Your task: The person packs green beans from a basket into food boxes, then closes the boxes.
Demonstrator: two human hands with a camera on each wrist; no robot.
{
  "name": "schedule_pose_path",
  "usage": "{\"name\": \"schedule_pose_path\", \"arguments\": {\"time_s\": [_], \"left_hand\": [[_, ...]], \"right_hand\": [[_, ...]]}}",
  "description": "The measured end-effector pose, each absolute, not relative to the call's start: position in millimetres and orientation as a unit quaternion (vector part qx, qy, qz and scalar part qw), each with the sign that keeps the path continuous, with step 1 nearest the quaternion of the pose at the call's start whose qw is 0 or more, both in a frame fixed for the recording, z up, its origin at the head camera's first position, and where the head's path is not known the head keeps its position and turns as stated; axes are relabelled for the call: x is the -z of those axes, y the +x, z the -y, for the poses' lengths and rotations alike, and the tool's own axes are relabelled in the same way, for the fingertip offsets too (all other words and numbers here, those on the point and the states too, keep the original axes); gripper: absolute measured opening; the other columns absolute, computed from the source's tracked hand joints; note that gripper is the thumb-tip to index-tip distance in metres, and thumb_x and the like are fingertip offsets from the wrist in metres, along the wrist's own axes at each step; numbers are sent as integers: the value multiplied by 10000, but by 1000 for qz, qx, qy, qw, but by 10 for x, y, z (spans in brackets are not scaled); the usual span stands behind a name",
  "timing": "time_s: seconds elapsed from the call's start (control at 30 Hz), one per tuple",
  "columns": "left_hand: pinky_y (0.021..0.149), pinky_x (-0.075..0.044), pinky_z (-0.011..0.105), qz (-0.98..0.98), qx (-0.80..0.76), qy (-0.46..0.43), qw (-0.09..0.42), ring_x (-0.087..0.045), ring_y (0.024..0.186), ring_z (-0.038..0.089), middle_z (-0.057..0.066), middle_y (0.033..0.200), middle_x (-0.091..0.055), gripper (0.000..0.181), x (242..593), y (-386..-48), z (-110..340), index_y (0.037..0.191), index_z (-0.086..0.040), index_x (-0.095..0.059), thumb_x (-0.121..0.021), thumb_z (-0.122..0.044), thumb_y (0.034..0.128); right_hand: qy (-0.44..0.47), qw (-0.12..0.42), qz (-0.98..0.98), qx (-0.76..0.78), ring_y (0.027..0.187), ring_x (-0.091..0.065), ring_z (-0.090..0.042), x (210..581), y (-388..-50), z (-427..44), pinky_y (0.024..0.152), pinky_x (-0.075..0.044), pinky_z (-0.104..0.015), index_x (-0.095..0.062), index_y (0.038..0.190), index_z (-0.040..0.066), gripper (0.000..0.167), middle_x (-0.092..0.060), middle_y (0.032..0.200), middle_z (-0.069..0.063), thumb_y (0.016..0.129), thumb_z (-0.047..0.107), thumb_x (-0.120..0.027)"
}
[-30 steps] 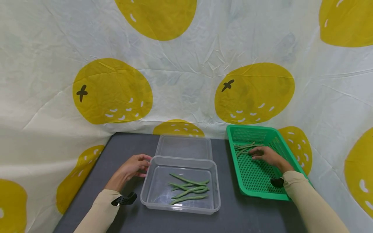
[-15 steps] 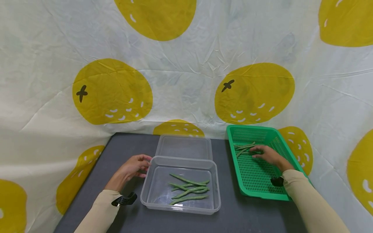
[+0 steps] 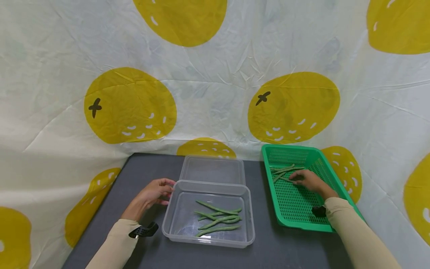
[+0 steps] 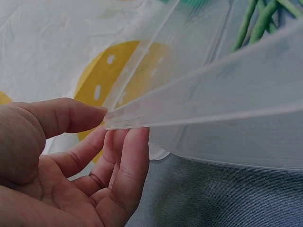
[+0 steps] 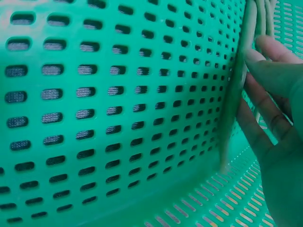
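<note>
The grip of the right hand was pinched on one green bean inside the single green basket, where more beans lay too crossed for me to count. The left hand pinched the far left corner of one clear box on the table; in it I counted at least five beans. One lid lay behind.

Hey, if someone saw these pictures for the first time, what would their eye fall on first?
Probably the big yellow fruit shapes printed on the white cloth behind the dark table. Next would be the bright green basket at the table's right, where the right hand pinches a green bean. Then perhaps the clear container near the middle, beans lying inside, the left hand holding its rim.
</note>
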State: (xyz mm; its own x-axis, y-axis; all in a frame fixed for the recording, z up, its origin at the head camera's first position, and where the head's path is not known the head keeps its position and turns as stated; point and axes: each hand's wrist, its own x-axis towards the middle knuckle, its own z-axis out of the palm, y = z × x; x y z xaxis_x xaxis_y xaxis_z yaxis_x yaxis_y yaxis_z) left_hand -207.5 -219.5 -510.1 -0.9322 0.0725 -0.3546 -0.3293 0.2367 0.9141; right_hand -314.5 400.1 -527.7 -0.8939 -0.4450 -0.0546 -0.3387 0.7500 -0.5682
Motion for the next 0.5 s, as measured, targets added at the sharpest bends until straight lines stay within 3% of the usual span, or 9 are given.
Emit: {"name": "schedule_pose_path", "arguments": {"time_s": [0.23, 0.5], "left_hand": [[667, -585, 401, -767, -615, -81, 166, -650, 824, 235, 208, 1058, -668, 395, 5099, -2077, 2207, 1294, 37, -570, -634, -86, 924], [672, -587, 402, -767, -614, -78, 169, -656, 842, 251, 222, 1074, -666, 401, 5084, -2071, 2199, 1299, 42, -565, -632, -86, 925]], "right_hand": [[-185, 114, -933, 287, 914, -668, -240, 5289, -3147, -4027, 784, -569, -404, -683, 1143, -60, 189, -707, 1009, -140, 972, -39, -603], [-195, 143, -933, 267, 964, -658, -279, 5197, -3132, -4015, 798, -562, -435, -670, 1200, -68, 233, -696, 1067, -154, 993, -24, -572]]}}
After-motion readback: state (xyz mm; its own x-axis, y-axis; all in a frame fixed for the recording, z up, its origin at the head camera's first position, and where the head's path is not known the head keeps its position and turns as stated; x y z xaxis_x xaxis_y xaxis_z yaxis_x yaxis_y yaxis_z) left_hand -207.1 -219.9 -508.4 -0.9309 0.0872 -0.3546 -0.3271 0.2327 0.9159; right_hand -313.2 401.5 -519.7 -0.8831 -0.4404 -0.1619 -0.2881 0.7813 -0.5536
